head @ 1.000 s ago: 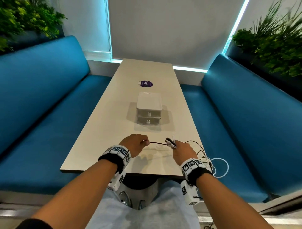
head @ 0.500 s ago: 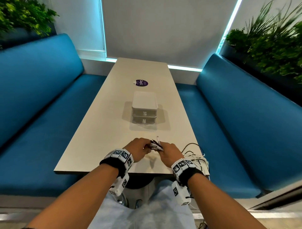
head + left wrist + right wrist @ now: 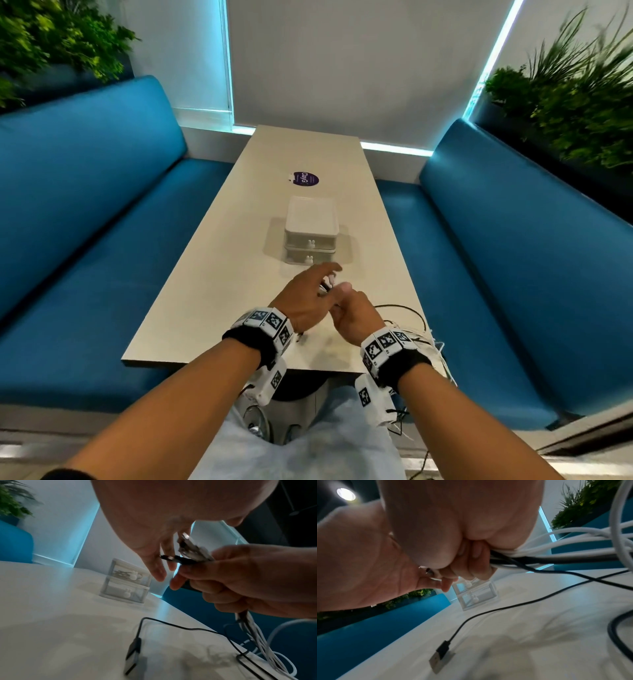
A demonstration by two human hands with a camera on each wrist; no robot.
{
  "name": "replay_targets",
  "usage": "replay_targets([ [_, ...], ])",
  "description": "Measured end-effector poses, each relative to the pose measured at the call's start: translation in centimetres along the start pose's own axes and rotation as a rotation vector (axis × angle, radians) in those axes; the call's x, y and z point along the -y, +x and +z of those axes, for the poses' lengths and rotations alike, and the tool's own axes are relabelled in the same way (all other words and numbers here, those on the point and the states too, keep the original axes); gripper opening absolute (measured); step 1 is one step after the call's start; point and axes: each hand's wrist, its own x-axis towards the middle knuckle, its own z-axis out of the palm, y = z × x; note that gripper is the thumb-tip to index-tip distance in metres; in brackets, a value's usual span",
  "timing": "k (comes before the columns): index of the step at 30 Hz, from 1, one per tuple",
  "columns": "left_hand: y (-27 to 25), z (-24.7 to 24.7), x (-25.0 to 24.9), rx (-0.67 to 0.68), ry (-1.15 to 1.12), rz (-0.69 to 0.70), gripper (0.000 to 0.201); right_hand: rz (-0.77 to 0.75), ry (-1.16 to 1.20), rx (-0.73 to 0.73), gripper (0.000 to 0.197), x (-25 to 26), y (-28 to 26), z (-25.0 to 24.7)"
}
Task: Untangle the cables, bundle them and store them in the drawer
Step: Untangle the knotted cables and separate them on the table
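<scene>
The right hand [image 3: 248, 580] grips the gathered white and black cables [image 3: 193, 553] above the near end of the pale table [image 3: 212, 281], plug ends pointing forward toward the small clear two-drawer plastic box [image 3: 311, 236], strands trailing back off the table edge. The left hand [image 3: 305, 298] hovers beside them, fingers extended, holding nothing. One black USB lead [image 3: 488, 615] lies loose, so bundling seems unfinished; both drawers look closed.

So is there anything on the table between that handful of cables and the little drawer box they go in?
Nothing visible stands between them. The right hand holds the cables, and only bare table lies up to the drawer box. Both its drawers look closed, though. The open left hand is beside the plugs.
</scene>
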Motion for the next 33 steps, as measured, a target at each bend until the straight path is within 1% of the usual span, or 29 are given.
replay_targets([
  [2,0.2,0.1,-0.4,-0.031,0.179,0.048,0.032,0.025,0.043,0.015,0.027,0.5,0.1,-0.1],
  [5,0.4,-0.3,-0.1,-0.116,0.364,0.083,0.036,0.025,0.059,0.099,0.026,1.4,0.2,-0.1],
  [9,0.3,-0.8,0.4,-0.172,0.492,-0.029,0.042,0.023,0.098,0.160,0.022,2.2,0.4,0.2],
  [12,0.1,-1.2,0.8,-0.181,0.482,-0.078,0.043,0.033,0.150,0.184,0.018,2.5,0.3,0.5],
  [14,0.0,-1.2,1.1,-0.151,0.449,-0.104,0.041,0.028,0.219,0.194,0.025,2.6,0.0,0.6],
  [16,0.0,-1.1,1.1,-0.128,0.400,-0.139,0.039,0.007,0.264,0.212,0.028,2.5,-0.2,0.8],
  [21,0.4,-1.1,1.6,-0.114,0.353,-0.186,0.039,-0.045,0.331,0.247,0.022,2.0,-0.1,1.1],
  [24,0.4,-1.5,1.8,-0.123,0.332,-0.208,0.041,-0.070,0.266,0.243,0.026,1.7,0.2,1.3],
  [28,0.5,-1.8,2.7,-0.144,0.314,-0.267,0.043,-0.083,0.059,0.211,0.029,0.7,0.2,2.0],
  [30,0.3,-1.5,3.5,-0.127,0.311,-0.295,0.043,-0.076,-0.017,0.242,0.029,0.2,0.0,2.7],
  [33,-0.1,-0.7,4.3,-0.073,0.318,-0.314,0.047,-0.049,-0.013,0.321,0.028,0.0,-0.2,3.5],
])
